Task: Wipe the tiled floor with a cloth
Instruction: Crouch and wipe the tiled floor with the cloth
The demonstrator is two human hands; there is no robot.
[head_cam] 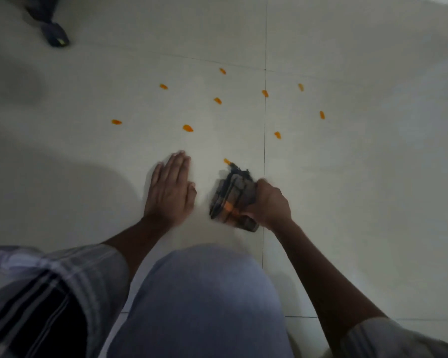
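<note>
We kneel on the tiled floor [347,177], which is pale and carries about ten orange spots [188,128] toward its far side, so most wiping is left, we judge. Our left hand [170,189] lies flat with straight fingers on the tile. Our right hand [268,204] grips the folded dark cloth [230,197] beside a grout line, touching the nearest spot.
</note>
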